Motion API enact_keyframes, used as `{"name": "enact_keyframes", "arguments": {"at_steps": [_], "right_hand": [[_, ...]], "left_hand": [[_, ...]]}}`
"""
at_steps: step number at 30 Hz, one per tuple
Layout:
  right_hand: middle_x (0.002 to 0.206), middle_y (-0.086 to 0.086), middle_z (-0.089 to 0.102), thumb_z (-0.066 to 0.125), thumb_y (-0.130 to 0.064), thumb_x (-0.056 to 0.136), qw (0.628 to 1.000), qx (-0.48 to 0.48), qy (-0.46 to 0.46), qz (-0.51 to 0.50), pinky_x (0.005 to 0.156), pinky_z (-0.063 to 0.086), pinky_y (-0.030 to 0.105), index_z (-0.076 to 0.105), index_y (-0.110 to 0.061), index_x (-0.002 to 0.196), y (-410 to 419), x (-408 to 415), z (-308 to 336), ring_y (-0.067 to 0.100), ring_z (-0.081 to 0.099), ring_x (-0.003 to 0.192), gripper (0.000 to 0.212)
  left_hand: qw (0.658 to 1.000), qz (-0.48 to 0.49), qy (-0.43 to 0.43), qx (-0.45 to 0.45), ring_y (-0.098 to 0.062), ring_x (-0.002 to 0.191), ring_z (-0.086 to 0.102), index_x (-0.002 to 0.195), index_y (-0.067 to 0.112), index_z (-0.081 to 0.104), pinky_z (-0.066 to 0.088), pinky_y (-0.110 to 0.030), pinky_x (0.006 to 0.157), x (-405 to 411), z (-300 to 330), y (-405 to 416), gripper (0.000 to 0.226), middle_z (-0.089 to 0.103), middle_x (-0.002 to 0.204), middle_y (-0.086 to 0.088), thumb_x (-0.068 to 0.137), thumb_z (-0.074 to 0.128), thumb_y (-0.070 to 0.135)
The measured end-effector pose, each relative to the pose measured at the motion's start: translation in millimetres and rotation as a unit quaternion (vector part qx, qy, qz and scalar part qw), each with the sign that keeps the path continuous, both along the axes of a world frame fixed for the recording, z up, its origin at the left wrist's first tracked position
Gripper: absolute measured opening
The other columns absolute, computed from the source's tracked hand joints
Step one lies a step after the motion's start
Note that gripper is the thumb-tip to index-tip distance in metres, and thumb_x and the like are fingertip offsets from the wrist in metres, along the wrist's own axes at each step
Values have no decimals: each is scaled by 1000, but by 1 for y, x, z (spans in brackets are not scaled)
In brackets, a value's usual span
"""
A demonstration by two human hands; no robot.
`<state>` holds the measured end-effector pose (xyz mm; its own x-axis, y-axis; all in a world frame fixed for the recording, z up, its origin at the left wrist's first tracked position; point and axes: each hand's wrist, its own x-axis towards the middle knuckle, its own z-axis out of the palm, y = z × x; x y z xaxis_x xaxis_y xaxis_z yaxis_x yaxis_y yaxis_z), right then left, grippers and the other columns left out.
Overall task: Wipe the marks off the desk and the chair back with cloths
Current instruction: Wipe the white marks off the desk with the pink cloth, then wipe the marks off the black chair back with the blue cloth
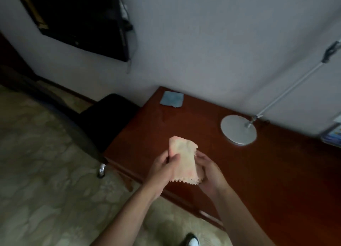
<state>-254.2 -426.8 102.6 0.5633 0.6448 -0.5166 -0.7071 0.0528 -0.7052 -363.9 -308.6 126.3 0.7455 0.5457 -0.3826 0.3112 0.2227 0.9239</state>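
Pale pink cloth with a zigzag-cut hem point(184, 162) sits between both of my hands, held up over the near-left part of the reddish-brown wooden desk point(249, 172). Its long axis runs roughly away from me and slightly leftward, with the pinked hem toward me and the rumpled far end pointing at the wall. My left hand point(163, 169) pinches the cloth's left edge, thumb curled over the fabric; my right hand point(210, 174) cups the right side from beneath, fingers curled round it.

Beyond the hands, the desk surface stretches right and toward the wall. A folded blue-grey cloth point(172, 99) lies flat near the desk's far-left corner, close to the wall, well apart from the pink one. A round silver lamp base point(238, 130) stands to the right of it, near the wall, with its thin white arm point(287, 92) slanting up to the right. The desk's left edge runs diagonally from the far corner to near my left wrist; just beside that edge stands a black padded chair point(103, 120), a chrome leg point(101, 170) showing below. Patterned beige floor point(46, 172) fills the space to my left.
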Motion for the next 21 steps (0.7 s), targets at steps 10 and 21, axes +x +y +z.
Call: {"name": "enact_keyframes", "arguments": {"at_steps": [10,21], "right_hand": [[98,10,67,62,9,85,970,-166,-167,-55,71,52,36,65,-14,104,108,24,-38,24,64,82,30],[115,10,63,54,12,89,957,-182,-76,-211,74,54,34,60,-9,114,193,200,-76,19,63,89,33]], "left_hand": [[966,25,148,210,-7,80,62,95,33,56,44,-25,63,20,-45,105,15,65,90,13,88,64,22],[959,-65,180,210,-5,87,65,105,42,57,58,-34,83,140,-66,213,34,63,100,19,96,54,9]]}}
